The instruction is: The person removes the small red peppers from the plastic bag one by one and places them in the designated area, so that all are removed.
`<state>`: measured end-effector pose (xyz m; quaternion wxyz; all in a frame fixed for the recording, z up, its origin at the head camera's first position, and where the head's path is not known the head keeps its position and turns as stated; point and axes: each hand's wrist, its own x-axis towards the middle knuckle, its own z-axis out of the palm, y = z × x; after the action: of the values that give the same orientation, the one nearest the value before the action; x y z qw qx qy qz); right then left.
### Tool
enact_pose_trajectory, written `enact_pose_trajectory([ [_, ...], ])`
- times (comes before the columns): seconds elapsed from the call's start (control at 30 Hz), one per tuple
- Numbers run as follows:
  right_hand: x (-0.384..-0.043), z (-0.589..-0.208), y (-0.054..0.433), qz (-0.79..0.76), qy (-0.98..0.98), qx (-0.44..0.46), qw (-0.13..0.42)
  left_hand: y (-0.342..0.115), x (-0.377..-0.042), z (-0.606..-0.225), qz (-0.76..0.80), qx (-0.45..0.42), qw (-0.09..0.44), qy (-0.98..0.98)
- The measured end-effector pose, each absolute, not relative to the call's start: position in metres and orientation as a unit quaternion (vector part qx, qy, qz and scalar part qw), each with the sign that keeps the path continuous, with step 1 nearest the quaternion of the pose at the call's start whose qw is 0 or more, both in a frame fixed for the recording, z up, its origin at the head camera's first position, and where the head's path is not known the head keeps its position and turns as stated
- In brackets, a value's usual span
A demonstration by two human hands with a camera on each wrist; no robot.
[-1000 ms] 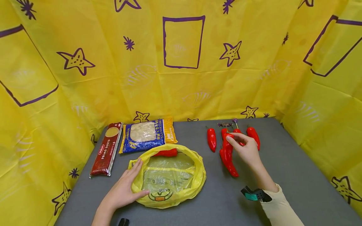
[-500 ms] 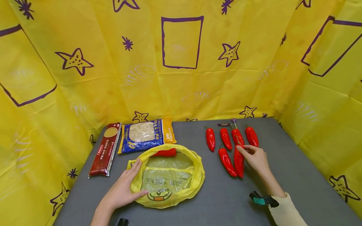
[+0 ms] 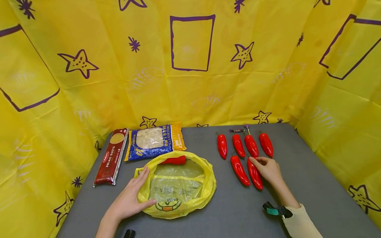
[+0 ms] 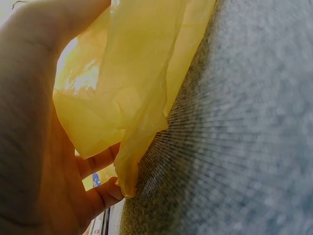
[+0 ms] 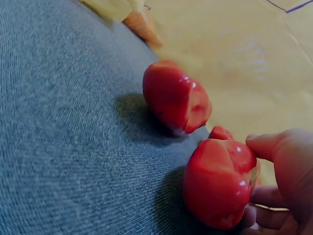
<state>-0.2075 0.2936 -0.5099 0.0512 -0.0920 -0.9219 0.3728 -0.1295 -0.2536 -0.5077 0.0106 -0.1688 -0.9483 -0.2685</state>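
My right hand (image 3: 268,170) pinches the stem end of a glossy red chili pepper (image 3: 255,175) that lies on the grey table. In the right wrist view, the thumb touches this pepper (image 5: 217,183), while the other fingers are partly hidden behind it. Another red pepper (image 3: 239,170) lies just to its left. On the left, my left hand (image 3: 128,198) rests against the side of a yellow plastic bag (image 3: 209,188), fingers extended and thumb at the front rim. The bag's mouth is wide, and one red pepper (image 3: 175,160) shows inside at the back.
Several red peppers (image 3: 221,146) lie in a row behind the right hand. A small dark-wrapped candy (image 3: 235,131) and a purple-topped lollipop (image 3: 247,127) lie behind them. A blue-and-yellow pasta bag (image 3: 151,152) and a red spaghetti pack (image 3: 111,162) lie at the back left. Yellow cloth walls surround the table.
The right hand has brought its pepper right and down onto the table, beside another one, and the pepper's lower tip has swung slightly right. The left hand has stayed at the bag.
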Motion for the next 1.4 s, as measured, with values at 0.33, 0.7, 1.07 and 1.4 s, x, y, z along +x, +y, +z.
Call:
enact_pose_trajectory([
  [0.33, -0.206, -0.51, 0.294, 0.372, -0.922, -0.084, 0.072, -0.254, -0.13, -0.512, -0.278, -0.168, 0.009, -0.946],
  [0.7, -0.203, -0.508, 0.296, 0.365, -0.924, -0.08, 0.085, -0.254, -0.13, -0.511, -0.271, -0.164, 0.01, -0.948],
  [1.07, -0.199, -0.498, 0.297, 0.371, -0.92, -0.067, 0.109, -0.254, -0.13, -0.51, -0.271, -0.17, 0.014, -0.948],
  [1.4, -0.199, -0.463, 0.267, 0.43, -0.892, -0.014, 0.14, -0.254, -0.13, -0.509, -0.271, -0.17, 0.011, -0.947],
])
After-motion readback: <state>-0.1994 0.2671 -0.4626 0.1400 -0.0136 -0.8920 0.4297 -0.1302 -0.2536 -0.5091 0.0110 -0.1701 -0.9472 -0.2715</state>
